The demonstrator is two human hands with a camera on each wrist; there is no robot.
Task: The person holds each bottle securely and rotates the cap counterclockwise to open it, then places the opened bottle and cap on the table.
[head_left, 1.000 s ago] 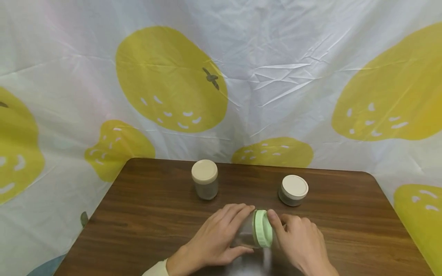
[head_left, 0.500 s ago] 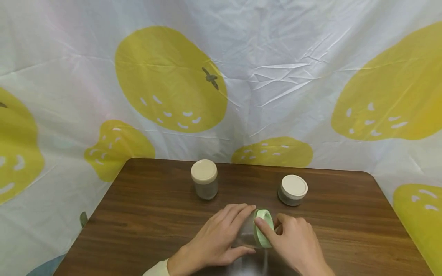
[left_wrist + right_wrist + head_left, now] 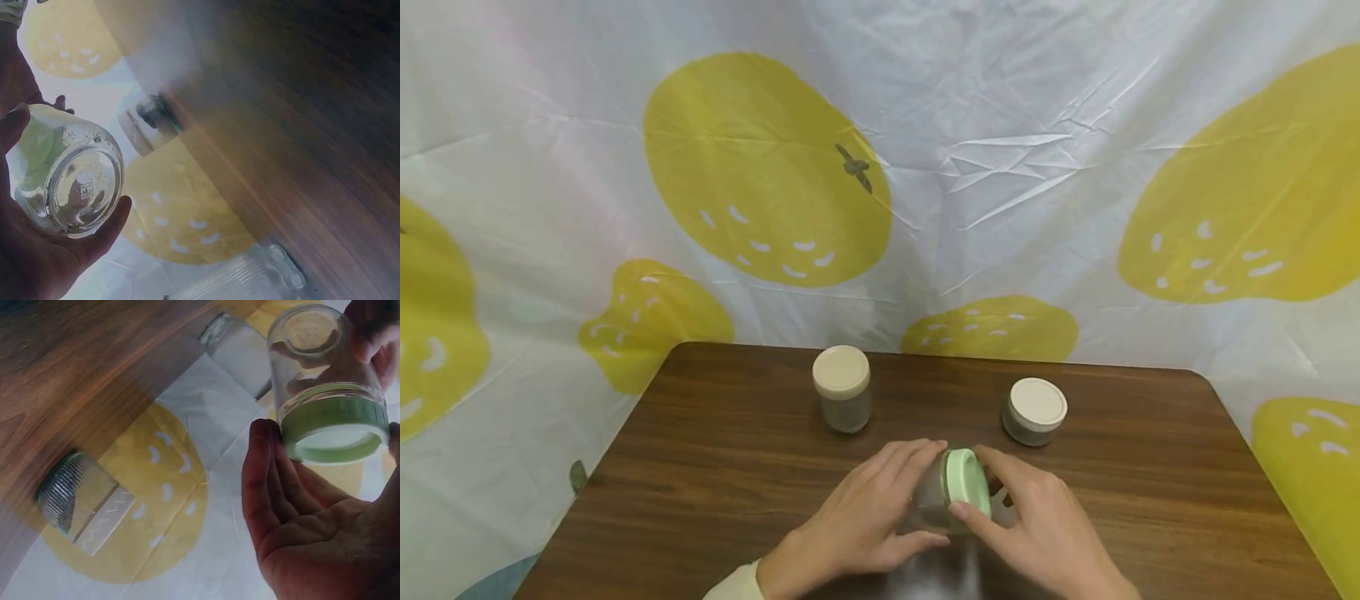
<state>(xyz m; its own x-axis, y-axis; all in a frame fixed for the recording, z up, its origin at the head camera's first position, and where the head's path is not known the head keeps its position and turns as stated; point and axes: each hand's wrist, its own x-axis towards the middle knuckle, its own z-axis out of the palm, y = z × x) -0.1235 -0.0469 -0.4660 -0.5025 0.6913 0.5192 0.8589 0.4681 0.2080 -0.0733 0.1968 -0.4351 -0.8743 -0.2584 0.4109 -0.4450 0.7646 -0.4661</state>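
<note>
Glass jar [image 3: 329, 384], clear, pale-green lid [image 3: 334, 420], base [image 3: 86, 189] perhaps embossed.

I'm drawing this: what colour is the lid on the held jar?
Light green; the lid shows best in the right wrist view.

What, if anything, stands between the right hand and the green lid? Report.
Nothing visible: the right hand has its fingers around the green lid. The tall jar and short jar stand farther back.
</note>
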